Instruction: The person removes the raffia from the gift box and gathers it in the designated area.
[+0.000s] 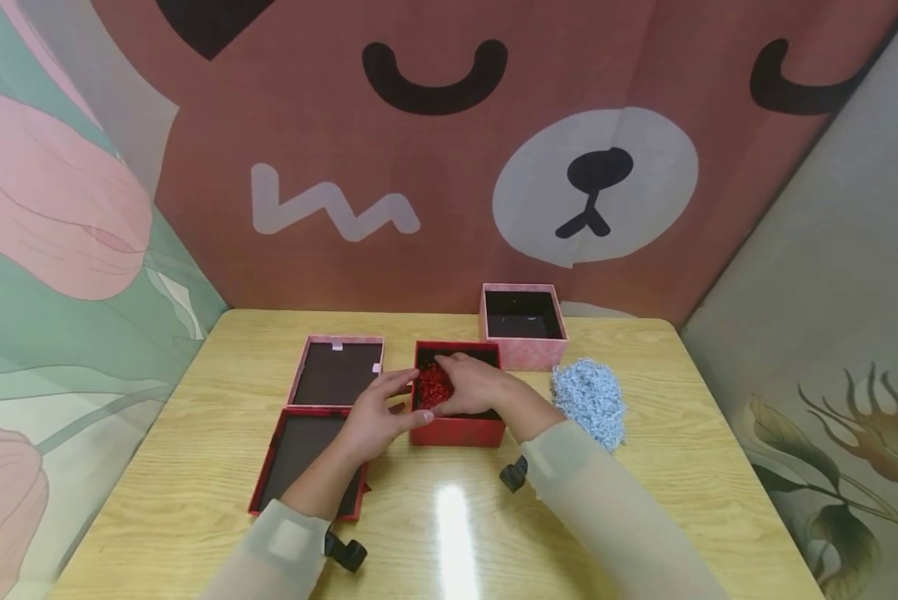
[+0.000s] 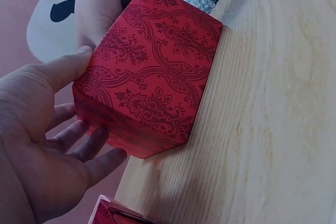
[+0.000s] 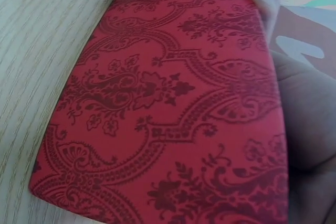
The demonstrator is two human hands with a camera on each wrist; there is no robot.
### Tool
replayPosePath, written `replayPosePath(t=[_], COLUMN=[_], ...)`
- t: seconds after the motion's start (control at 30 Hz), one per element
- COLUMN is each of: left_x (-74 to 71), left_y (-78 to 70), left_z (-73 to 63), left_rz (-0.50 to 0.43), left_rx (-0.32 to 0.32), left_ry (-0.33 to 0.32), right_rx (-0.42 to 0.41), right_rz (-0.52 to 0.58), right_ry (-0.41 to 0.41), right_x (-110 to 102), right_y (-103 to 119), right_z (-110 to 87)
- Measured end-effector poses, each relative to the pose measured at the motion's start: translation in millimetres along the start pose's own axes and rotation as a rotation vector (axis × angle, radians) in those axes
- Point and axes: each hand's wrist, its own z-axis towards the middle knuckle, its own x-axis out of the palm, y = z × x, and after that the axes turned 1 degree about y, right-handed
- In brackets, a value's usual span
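Note:
A red box (image 1: 458, 432) with a dark damask pattern stands on the table, its top uncovered. Red shredded paper (image 1: 434, 385) lies inside, toward its left side. My right hand (image 1: 474, 385) reaches in over the front, thumb and fingers around the red shreds; some fingertips are hidden. At the box's left front corner, my left hand (image 1: 377, 417) holds the box, thumb at the top edge and fingers against the side. The left wrist view shows the patterned outside of the red box (image 2: 152, 66); in the right wrist view its front wall (image 3: 157, 98) hides most of the right hand.
A pink box (image 1: 525, 353), uncovered with a dark inside, stands behind on the right. Light blue shredded paper (image 1: 589, 402) lies in a heap right of the red box. On the left are a pink-rimmed lid (image 1: 338, 375) and a red-rimmed lid (image 1: 298, 454), dark insides up.

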Motion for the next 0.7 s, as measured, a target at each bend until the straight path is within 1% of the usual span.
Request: replayPosePath(t=[0.23, 0.37, 0.47, 0.57, 0.7], left_x=[1.3, 1.7, 1.3, 0.0, -0.6], left_y=[0.3, 0.2, -0.6, -2.1, -3.9], left_z=[-0.7, -0.1, -0.4, -0.9, -0.5], left_rz=[-0.009, -0.018, -0.013, 0.003, 0.047], left_rx=[0.008, 0.009, -0.001, -0.018, -0.036], left_ry=[0.000, 0.008, -0.004, -0.017, -0.023], right_rx=[-0.019, -0.029, -0.048, -0.059, -0.062], right_rz=[0.021, 0.031, 0.055, 0.073, 0.088], right_ry=[0.057, 0.069, 0.081, 0.113, 0.162], right_x=[7.8, 12.7, 12.8, 9.8, 5.5], right_y=[-2.5, -6.2, -8.0, -8.2, -8.9], right_z=[7.7, 11.2, 12.6, 12.7, 11.7])
